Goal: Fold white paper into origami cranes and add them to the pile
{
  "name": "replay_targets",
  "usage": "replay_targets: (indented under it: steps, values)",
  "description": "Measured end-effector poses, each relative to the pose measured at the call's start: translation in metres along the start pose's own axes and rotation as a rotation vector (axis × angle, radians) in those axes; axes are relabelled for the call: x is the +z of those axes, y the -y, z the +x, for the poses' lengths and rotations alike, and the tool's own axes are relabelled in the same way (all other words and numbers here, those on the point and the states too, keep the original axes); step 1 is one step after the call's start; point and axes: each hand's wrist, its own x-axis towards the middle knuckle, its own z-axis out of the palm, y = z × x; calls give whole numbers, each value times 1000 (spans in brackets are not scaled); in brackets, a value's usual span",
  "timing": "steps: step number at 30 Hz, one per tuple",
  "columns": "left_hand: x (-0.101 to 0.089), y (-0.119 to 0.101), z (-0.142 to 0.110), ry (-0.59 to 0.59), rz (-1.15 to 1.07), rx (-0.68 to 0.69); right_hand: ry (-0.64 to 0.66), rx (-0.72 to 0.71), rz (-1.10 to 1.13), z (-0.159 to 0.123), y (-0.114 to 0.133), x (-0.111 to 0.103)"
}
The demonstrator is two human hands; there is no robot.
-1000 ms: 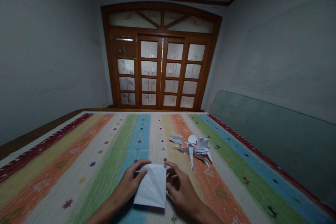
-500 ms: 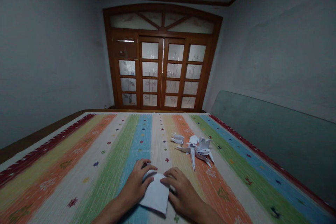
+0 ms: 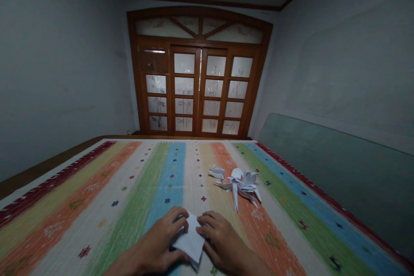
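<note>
A folded white paper [image 3: 191,241] lies on the striped mat [image 3: 97,207] near the bottom of the view. My left hand [image 3: 158,241] presses on its left side with curled fingers. My right hand [image 3: 220,241] presses on its right side, fingertips bent onto the upper edge. The two hands almost meet over the paper's top. Much of the paper is hidden under them.
Several finished white paper figures [image 3: 241,183] lie in a small heap on the mat beyond my right hand, with a smaller one [image 3: 216,171] beside them. A wooden glazed door [image 3: 197,90] closes the far wall. A green panel [image 3: 339,172] leans along the right.
The paper has been folded smaller and flattened onto the mat. Both hands have closed in toward each other over it.
</note>
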Motion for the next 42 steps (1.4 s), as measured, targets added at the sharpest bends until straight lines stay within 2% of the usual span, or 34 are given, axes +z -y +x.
replay_targets:
  steps: [8, 12, 17, 21, 25, 29, 33, 38, 42]
  values:
    - [0, 8, -3, 7, -49, 36, -28, -132, -28, 5, 5, -7]
    - [2, 12, -6, 34, -73, 0, -51, -132, -3, 5, 4, -5]
    - [7, 17, -3, 42, -98, -119, -34, -72, -34, 3, 4, -4]
    - [12, 20, -1, -17, -86, -68, -49, -33, -32, 2, 4, -2]
    - [17, 21, 4, -116, -68, -32, -117, 58, 22, 2, -4, 10]
    - [27, 24, 15, -244, -4, -104, -220, 170, 142, 8, -10, 20]
    - [35, 27, 23, -319, 24, -158, -236, 237, 322, 14, -9, 16]
    - [31, 17, 26, -331, -30, -212, -248, 282, 378, 16, -7, 12]
    - [25, 7, 26, -351, -95, -203, -260, 336, 395, 19, -8, 11]
